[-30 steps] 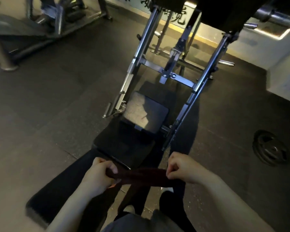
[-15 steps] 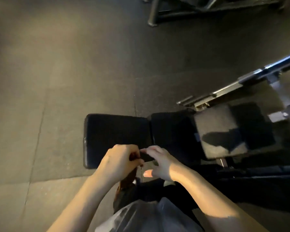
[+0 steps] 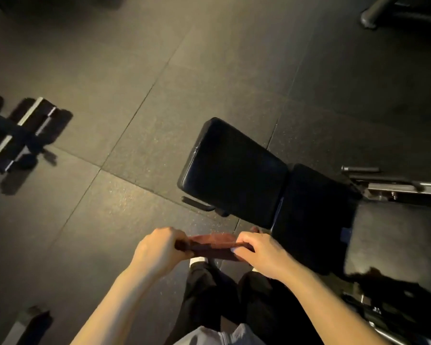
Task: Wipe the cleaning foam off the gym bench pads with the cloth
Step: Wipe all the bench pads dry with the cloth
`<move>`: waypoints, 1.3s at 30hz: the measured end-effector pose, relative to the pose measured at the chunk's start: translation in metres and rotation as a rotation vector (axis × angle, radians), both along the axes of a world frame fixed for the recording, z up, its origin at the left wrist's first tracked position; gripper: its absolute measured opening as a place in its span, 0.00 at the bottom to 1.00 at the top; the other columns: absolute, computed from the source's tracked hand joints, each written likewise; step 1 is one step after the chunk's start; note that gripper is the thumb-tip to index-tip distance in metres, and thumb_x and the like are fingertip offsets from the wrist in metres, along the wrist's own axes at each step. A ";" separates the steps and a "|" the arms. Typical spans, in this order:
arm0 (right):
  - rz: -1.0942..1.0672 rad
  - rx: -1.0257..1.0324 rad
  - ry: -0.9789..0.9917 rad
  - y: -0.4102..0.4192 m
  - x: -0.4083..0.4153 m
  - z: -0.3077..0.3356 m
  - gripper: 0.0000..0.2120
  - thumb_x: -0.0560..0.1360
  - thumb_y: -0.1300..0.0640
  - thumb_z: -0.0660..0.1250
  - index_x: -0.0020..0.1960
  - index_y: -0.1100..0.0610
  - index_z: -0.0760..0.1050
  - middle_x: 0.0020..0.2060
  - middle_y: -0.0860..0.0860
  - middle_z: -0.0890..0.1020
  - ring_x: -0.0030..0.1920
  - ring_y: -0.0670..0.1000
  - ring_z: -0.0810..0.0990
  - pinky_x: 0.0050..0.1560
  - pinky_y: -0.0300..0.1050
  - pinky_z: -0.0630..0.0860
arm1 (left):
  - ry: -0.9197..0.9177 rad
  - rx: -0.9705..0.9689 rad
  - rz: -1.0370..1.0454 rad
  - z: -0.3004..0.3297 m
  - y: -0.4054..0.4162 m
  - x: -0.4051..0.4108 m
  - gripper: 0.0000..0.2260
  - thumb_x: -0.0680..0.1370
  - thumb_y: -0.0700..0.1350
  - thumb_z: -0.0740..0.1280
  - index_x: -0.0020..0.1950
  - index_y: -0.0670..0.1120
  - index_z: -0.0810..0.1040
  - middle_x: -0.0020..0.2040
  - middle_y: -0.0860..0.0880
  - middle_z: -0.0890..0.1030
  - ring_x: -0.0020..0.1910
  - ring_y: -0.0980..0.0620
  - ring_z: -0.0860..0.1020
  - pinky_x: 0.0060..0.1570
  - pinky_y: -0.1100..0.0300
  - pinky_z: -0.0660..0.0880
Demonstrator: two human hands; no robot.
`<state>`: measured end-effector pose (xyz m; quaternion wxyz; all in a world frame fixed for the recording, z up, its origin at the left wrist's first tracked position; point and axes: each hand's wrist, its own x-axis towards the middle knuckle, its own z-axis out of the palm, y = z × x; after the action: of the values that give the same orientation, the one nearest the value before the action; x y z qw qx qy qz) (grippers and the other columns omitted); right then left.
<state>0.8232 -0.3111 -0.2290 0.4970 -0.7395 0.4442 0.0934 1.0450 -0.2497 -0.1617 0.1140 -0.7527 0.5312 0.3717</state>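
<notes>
Holding: both hands grip one dark red cloth [image 3: 210, 246], stretched flat between them in the air, low in the view
Left hand: left hand [image 3: 157, 250] has its fingers curled round the cloth's left end, knuckles up
Right hand: right hand [image 3: 258, 253] pinches the cloth's right end, thumb on top, fingers folded under
Cloth position: just beside the near edge of the bench pads, above the floor and the person's feet, not touching any pad
Bench pads: black back pad [image 3: 234, 174] lies nearest the middle of the view; a second black pad [image 3: 314, 217] joins it on the right; a third pad [image 3: 393, 245] sits at the far right edge
Foam: the pads look dark and glossy; whether foam lies on them I cannot tell in this dim light
Frame: a metal rail [image 3: 406, 188] runs off to the right behind the pads
Floor: dark rubber tiles [image 3: 110, 70] with visible seams
Other gear: another machine's base [image 3: 18, 138] stands at the left, well apart from the bench
Person: black trousers [image 3: 209, 290] show below the hands
</notes>
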 end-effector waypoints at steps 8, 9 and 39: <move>-0.094 -0.197 0.029 -0.034 0.091 -0.046 0.06 0.80 0.52 0.60 0.52 0.53 0.74 0.46 0.46 0.77 0.47 0.46 0.77 0.47 0.39 0.73 | 0.075 -0.352 0.345 -0.101 -0.010 0.079 0.02 0.76 0.45 0.69 0.45 0.49 0.81 0.51 0.50 0.76 0.55 0.47 0.74 0.55 0.53 0.70; -0.120 -0.279 0.023 -0.048 0.106 -0.054 0.06 0.80 0.53 0.60 0.52 0.53 0.74 0.46 0.46 0.77 0.49 0.47 0.77 0.50 0.42 0.73 | 0.086 -0.392 0.415 -0.112 -0.022 0.087 0.02 0.76 0.45 0.69 0.44 0.49 0.80 0.49 0.49 0.77 0.53 0.47 0.75 0.52 0.54 0.71; -0.037 -0.993 -0.072 -0.142 0.249 -0.178 0.10 0.74 0.54 0.63 0.41 0.55 0.82 0.52 0.51 0.83 0.60 0.53 0.76 0.73 0.57 0.55 | 0.618 -0.476 1.140 -0.220 -0.067 0.144 0.06 0.81 0.47 0.61 0.53 0.56 0.76 0.52 0.49 0.80 0.41 0.57 0.79 0.44 0.60 0.74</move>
<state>1.0726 -0.4531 -0.4073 0.1012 -0.8817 0.4307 -0.1638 1.1888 -0.3171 -0.3820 -0.4244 -0.7785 0.1279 0.4444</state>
